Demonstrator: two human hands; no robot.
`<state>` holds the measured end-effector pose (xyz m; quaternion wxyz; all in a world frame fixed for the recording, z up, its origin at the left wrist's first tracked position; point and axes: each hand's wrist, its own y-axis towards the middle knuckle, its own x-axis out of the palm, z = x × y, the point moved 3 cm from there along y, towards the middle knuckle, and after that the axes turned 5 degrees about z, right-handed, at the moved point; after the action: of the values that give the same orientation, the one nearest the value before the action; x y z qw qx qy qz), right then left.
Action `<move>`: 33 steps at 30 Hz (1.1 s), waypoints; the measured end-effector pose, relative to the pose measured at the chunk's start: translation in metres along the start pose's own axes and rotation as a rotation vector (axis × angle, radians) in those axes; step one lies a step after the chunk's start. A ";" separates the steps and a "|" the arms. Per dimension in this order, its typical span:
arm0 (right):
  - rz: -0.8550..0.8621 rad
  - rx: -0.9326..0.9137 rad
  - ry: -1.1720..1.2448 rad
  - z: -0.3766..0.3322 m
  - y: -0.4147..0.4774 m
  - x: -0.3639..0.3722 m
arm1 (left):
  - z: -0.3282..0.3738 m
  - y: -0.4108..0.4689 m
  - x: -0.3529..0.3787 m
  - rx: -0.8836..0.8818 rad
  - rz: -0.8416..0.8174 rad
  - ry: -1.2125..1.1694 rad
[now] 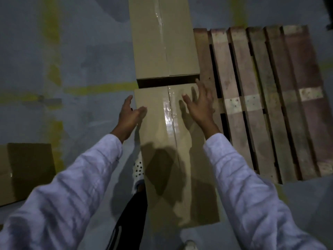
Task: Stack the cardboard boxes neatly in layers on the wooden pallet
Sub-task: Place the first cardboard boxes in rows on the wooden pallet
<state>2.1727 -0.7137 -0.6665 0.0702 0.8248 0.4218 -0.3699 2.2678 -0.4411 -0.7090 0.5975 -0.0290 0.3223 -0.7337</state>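
Head view, looking straight down: a grey concrete floor (81,51) marked with worn yellow lines carries a wooden pallet (270,105) on the right, its slats bare across all of the width that shows. Along the pallet's left edge two long cardboard boxes lie end to end, the far box (162,42) and the near box (158,150), with a dark gap (167,83) between their ends. Whether they rest on the pallet's outer slats or on the floor just beside it cannot be told from this angle. A third box (27,168) sits on the floor well apart at the lower left. Both arms in white sleeves reach out over the near box. The left hand (129,114) is open at the box's left top edge, with the thumb lying on or just over the lid. The right hand (200,105) is open too, fingers spread above the right edge near the far end, and holds nothing. A strip of clear tape (168,112) runs down the lid between the hands, and a white spotted shoe (137,166) shows by the box's left side. This looks like the first layer, with the near box being reached for or squared up. The next move probably calls for both palms to press on its long sides and slide it forward to close the gap, keeping it in line with the far box.
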 end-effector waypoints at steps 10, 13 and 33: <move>0.050 0.151 0.118 0.002 0.101 0.034 | 0.043 0.093 0.013 0.080 -0.169 -0.158; 0.083 0.183 0.183 0.000 0.099 0.036 | 0.033 0.097 0.011 0.043 -0.174 -0.204; 0.068 0.136 -0.003 0.023 0.040 0.028 | -0.013 0.048 0.020 0.006 0.039 -0.254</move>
<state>2.2004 -0.7309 -0.7099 0.0273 0.8408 0.3675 -0.3965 2.2977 -0.4573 -0.7503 0.6477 -0.1135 0.2422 -0.7134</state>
